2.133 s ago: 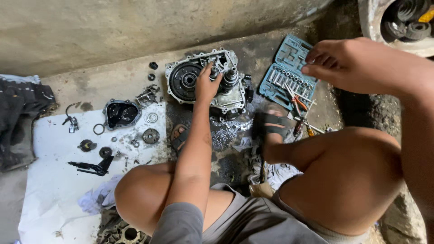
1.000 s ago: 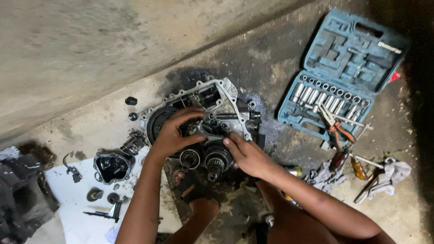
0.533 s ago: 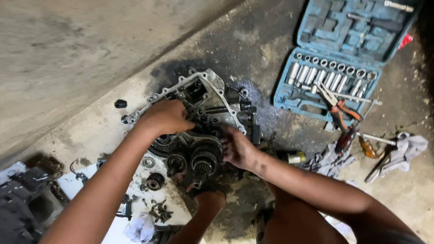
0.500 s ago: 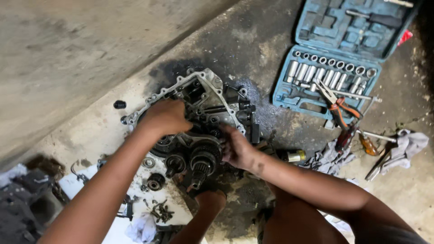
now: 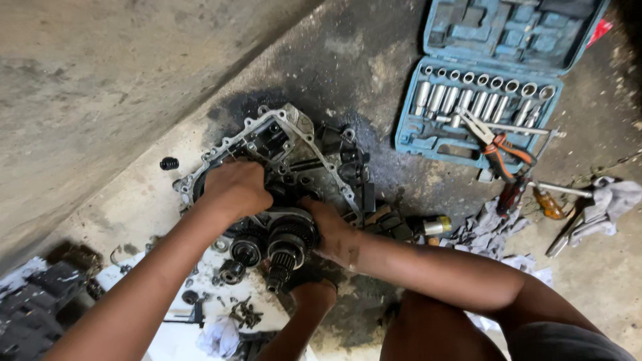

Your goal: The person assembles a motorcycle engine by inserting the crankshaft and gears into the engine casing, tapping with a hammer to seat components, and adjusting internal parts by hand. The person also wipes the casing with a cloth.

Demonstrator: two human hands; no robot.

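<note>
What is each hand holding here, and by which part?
Both hands are on the gear cluster seated in the gearbox housing. The left hand grips its upper left side, the right hand its right side. Fingertips are hidden, so the exact grip cannot be told.

Your left hand (image 5: 235, 188) and right hand (image 5: 332, 230) are bare: no gloves, rings or watch, and both forearms are uncovered right up to the frame's edge. Dark grease smudges the back of your right hand, just behind the knuckles. Below that forearm, your bare knee shows, with grey shorts (image 5: 565, 341) at the corner.
</note>
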